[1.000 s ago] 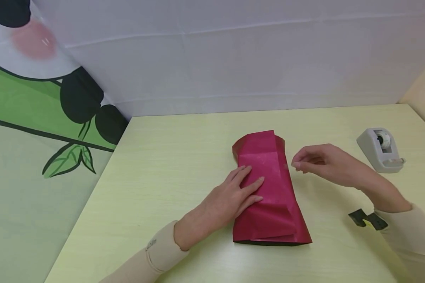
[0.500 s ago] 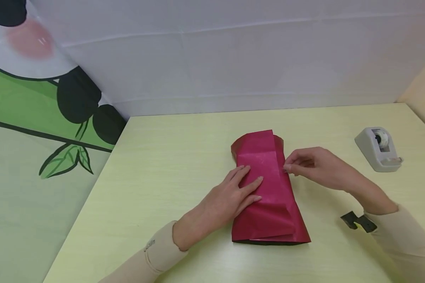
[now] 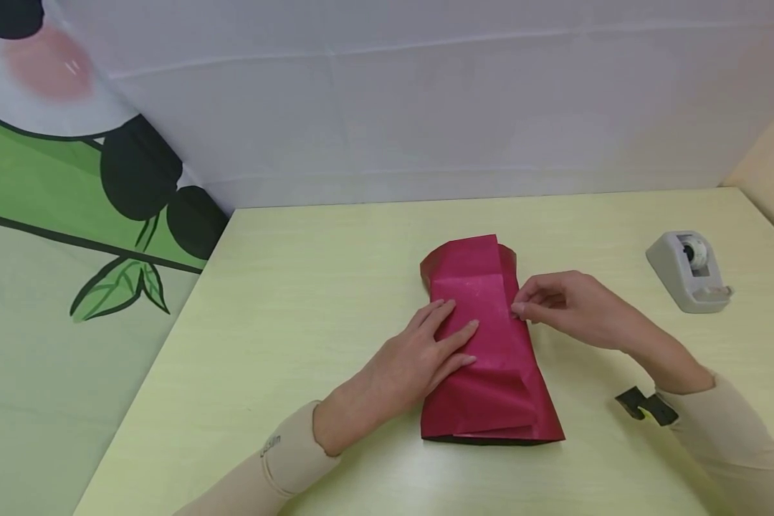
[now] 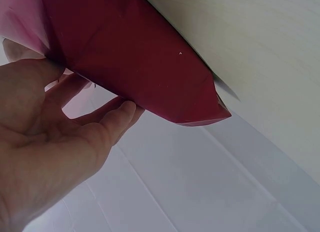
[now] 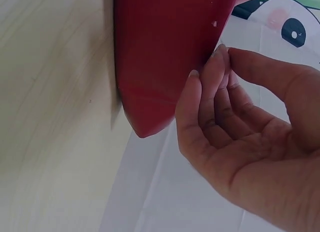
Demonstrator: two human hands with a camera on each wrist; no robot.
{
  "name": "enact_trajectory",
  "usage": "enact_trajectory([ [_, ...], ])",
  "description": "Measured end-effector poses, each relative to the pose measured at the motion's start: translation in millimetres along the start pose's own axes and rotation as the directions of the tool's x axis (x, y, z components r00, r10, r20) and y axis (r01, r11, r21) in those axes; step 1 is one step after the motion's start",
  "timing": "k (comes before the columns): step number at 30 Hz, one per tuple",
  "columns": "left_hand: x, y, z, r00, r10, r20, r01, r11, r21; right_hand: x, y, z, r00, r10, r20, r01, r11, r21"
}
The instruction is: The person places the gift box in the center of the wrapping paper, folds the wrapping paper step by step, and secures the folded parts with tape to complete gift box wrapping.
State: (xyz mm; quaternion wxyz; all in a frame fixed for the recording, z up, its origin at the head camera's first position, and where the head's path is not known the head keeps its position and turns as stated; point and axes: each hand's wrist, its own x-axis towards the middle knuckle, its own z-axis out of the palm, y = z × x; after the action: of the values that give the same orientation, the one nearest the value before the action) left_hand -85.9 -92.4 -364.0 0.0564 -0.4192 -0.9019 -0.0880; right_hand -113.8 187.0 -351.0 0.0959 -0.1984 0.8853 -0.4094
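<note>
A package in shiny red wrapping paper (image 3: pixel 484 401) lies on the table, its near end flaring wide with a dark gap beneath. My left hand (image 3: pixel 403 362) rests on its left side, fingers spread over the paper. In the left wrist view the left fingers (image 4: pixel 117 119) reach over the package's edge. My right hand (image 3: pixel 570 308) is at the package's right edge, thumb and index finger pinching a small piece of clear tape against the paper, mostly hidden by the fingertips. The right wrist view shows these pinched fingertips (image 5: pixel 220 54) beside the red side wall.
A grey tape dispenser (image 3: pixel 686 272) with a clear roll stands at the table's right. A black clip-like piece (image 3: pixel 646 406) sits by the right sleeve cuff. Behind the pale wooden table (image 3: pixel 284 301) hangs white cloth (image 3: pixel 426 122), with a printed cartoon drape at left.
My right hand has moved left and slightly down, from beside the package to its right edge. The left hand stays on the paper. The view has shifted slightly.
</note>
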Motion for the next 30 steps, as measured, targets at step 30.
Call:
enact_trajectory([
  [30,-1.0,-1.1,0.6,0.998,0.029,-0.049,-0.028,0.999,0.014,2.2,-11,21,0.987,0.122,-0.107,-0.130,0.989,-0.073],
])
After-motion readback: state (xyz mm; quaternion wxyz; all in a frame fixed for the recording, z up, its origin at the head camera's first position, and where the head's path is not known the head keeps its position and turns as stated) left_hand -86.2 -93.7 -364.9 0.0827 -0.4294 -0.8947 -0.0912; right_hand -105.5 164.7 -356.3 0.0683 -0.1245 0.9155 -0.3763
